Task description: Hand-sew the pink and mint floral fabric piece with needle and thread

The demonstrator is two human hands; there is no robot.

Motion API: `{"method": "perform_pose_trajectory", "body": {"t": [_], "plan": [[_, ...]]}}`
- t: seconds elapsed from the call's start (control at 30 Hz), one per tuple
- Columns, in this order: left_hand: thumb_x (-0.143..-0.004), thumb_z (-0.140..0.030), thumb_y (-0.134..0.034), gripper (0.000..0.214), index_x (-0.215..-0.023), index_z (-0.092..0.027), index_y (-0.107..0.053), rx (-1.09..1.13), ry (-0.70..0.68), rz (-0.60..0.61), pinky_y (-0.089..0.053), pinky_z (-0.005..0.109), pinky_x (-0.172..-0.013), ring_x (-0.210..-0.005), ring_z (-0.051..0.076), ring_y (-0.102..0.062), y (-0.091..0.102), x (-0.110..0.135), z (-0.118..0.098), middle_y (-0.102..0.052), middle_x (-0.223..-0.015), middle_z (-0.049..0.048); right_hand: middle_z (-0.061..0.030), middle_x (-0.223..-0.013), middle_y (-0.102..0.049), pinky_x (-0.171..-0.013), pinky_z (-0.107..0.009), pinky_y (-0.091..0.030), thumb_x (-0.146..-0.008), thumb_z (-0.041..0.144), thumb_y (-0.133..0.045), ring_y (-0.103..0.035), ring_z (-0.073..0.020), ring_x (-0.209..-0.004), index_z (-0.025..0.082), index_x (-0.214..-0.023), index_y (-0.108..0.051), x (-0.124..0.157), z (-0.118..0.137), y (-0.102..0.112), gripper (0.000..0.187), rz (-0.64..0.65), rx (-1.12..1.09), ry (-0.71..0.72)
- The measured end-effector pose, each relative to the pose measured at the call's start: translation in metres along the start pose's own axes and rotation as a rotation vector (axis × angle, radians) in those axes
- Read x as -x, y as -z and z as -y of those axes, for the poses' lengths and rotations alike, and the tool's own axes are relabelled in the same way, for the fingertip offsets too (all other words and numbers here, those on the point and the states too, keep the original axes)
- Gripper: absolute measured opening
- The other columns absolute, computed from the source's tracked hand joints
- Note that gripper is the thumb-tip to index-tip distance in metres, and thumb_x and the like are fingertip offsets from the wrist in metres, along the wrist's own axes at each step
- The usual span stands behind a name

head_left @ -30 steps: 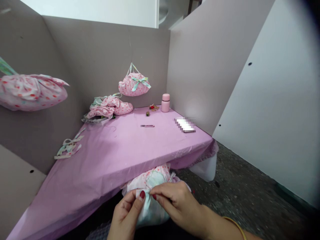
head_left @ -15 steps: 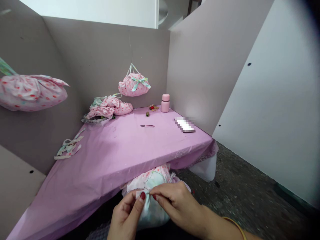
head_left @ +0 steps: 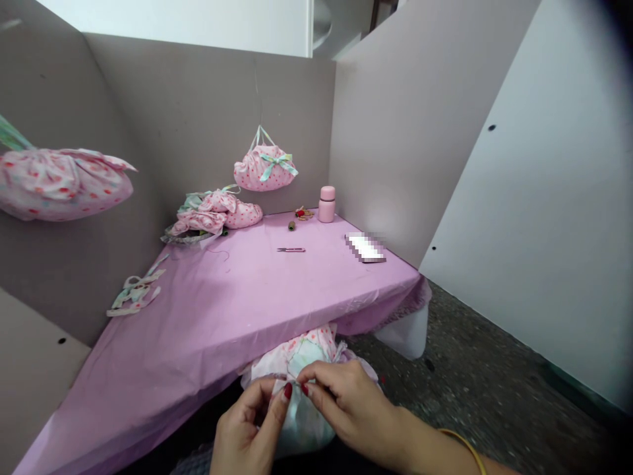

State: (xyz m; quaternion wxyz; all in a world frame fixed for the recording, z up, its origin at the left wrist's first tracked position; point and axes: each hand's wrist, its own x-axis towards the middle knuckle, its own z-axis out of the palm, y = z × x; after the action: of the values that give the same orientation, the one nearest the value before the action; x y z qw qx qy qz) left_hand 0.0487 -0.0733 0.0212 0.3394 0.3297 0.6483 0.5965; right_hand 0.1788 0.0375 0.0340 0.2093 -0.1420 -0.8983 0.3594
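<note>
A pale green and pink dotted cloth (head_left: 307,422) lies bunched below the table's front edge, partly under my hands. My left hand (head_left: 252,422) pinches a fold of this cloth between thumb and forefinger. Close beside it, my right hand (head_left: 346,402) has its thumb and fingertips pressed together at the same fold. Whether the right fingers hold a needle or thread is too small to tell. The two sets of fingertips nearly meet.
On the pink-covered table (head_left: 237,284) lie thread snips (head_left: 291,250), a thread spool (head_left: 291,226), a phone (head_left: 364,247) and fabric strips (head_left: 136,293). A pink bottle (head_left: 326,204) stands behind. Dotted cloth bundles (head_left: 212,211) are heaped at back left; a bowed pouch (head_left: 266,168) hangs above.
My left thumb has shifted slightly right and down, closer to the right fingertips. The right hand has barely moved. Both keep their pinch at the cloth.
</note>
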Motion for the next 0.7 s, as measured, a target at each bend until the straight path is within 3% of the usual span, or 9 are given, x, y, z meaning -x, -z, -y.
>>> {"method": "perform_pose_trajectory", "body": {"t": [0.13, 0.3, 0.53, 0.7], "plan": [[-0.073, -0.04, -0.068, 0.021, -0.078, -0.02, -0.073, 0.07, 0.023, 0.05, -0.045, 0.023, -0.063, -0.069, 0.021, -0.057, -0.0028, 0.0004, -0.0013, -0.07, -0.069, 0.0025, -0.0024, -0.077, -0.066, -0.063, -0.021, -0.04, -0.09, 0.015, -0.042, -0.058, -0.0124, -0.066, 0.017, -0.092, -0.064, -0.0006, 0.0005, 0.0003, 0.022, -0.003, -0.043, 0.002], [-0.075, -0.043, -0.066, 0.025, -0.075, -0.018, -0.071, 0.127, 0.06, 0.085, -0.042, 0.022, -0.057, -0.062, 0.017, -0.051, -0.0024, -0.001, 0.0025, -0.063, -0.063, 0.0011, 0.0004, -0.063, -0.059, -0.054, -0.019, -0.036, -0.088, 0.017, -0.045, -0.049, -0.0101, -0.055, 0.014, -0.085, -0.064, -0.0022, 0.001, 0.0018, 0.02, -0.024, -0.101, -0.051], [-0.074, -0.044, -0.067, 0.027, -0.072, -0.017, -0.069, 0.165, 0.085, 0.067, -0.039, 0.021, -0.055, -0.059, 0.015, -0.047, -0.0032, -0.0008, 0.0028, -0.058, -0.061, 0.0, 0.0018, -0.062, -0.054, -0.052, -0.019, -0.033, -0.086, 0.017, -0.047, -0.044, -0.0093, -0.055, 0.013, -0.084, -0.065, -0.0014, 0.0, -0.0001, 0.019, -0.003, -0.222, -0.111], [-0.074, -0.046, -0.066, 0.029, -0.072, -0.016, -0.067, 0.198, 0.122, 0.139, -0.038, 0.022, -0.055, -0.058, 0.014, -0.046, -0.0009, -0.0019, 0.0024, -0.056, -0.061, -0.0007, 0.0026, -0.059, -0.052, -0.052, -0.019, -0.033, -0.085, 0.021, -0.049, -0.041, -0.0089, -0.053, 0.012, -0.082, -0.066, -0.0028, -0.0009, 0.0006, 0.019, 0.004, -0.313, -0.139]]}}
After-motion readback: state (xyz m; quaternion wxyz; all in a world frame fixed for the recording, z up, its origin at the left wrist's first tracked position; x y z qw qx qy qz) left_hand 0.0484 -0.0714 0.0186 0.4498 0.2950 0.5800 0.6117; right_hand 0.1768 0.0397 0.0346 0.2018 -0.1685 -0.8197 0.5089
